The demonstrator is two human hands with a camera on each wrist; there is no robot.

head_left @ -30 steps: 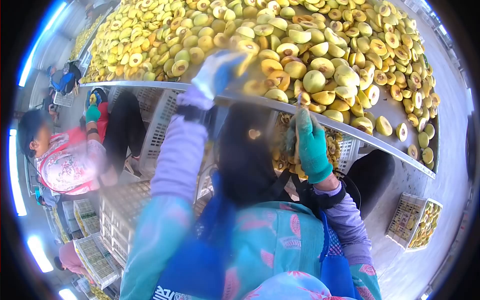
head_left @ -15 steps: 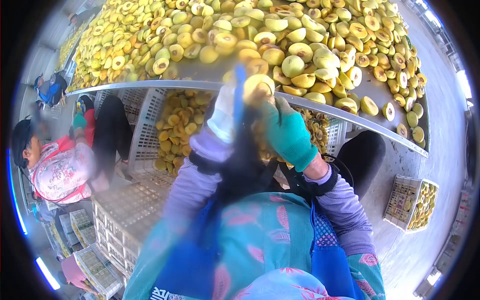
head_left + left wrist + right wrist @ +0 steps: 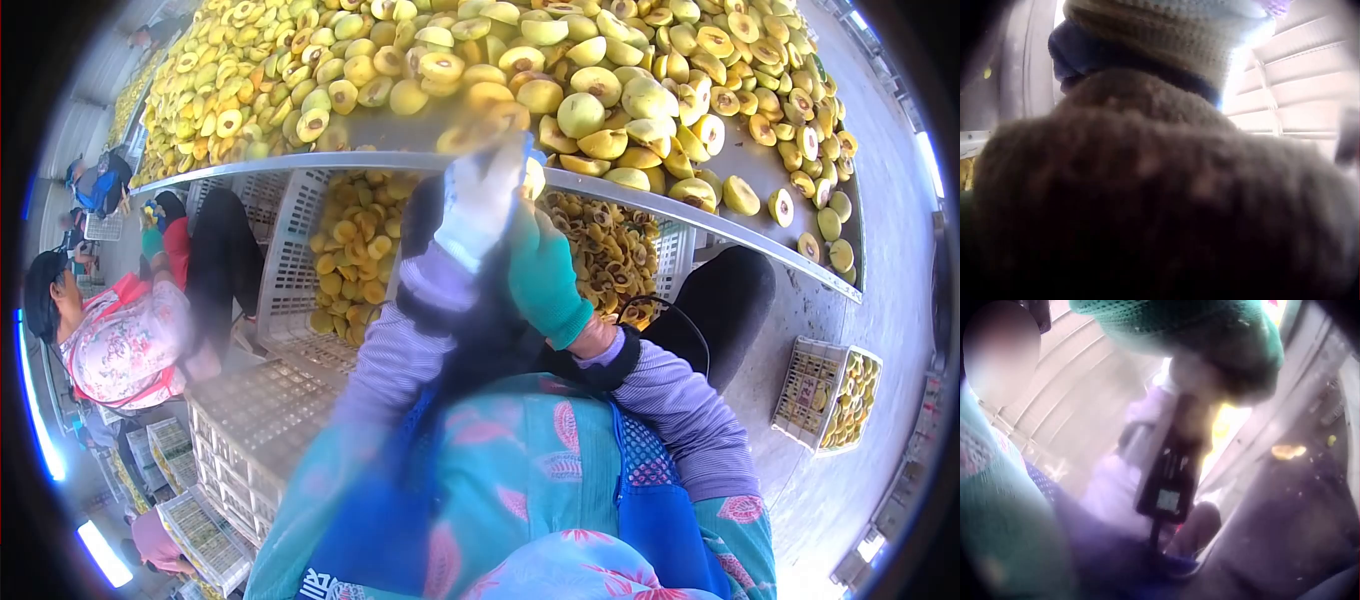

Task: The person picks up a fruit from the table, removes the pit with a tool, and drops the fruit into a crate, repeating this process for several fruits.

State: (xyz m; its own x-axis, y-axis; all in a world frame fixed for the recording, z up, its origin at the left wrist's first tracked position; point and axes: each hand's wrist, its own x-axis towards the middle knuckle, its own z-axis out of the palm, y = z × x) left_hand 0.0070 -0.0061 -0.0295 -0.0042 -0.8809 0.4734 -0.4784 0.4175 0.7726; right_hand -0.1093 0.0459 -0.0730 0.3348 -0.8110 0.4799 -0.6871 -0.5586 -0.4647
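Observation:
In a white glove with blue on it, my left hand [image 3: 472, 210] holds a yellow stone-fruit half [image 3: 534, 180] over the near edge of the metal table [image 3: 380, 155]. My right hand [image 3: 545, 275], in a green glove, meets it from below and to the right, its fingertips right at the fruit. What the right fingers grip is hidden behind the left hand, so I cannot tell. Stained glove fabric [image 3: 1147, 187] fills most of the left wrist view. In the right wrist view, the green glove [image 3: 1185, 325] shows dark, dirty fingers.
A large heap of halved stone fruit [image 3: 560, 60] covers much of the table. Below its edge stand a crate [image 3: 292, 250] of pale fruit halves and a container of darker pieces [image 3: 605, 250]. A filled crate [image 3: 800, 395] sits right; another person [image 3: 130, 330] works at left.
My left hand has come from over the heap down and across to my right hand, bringing a fruit half. The right hand has shifted left and the two now meet.

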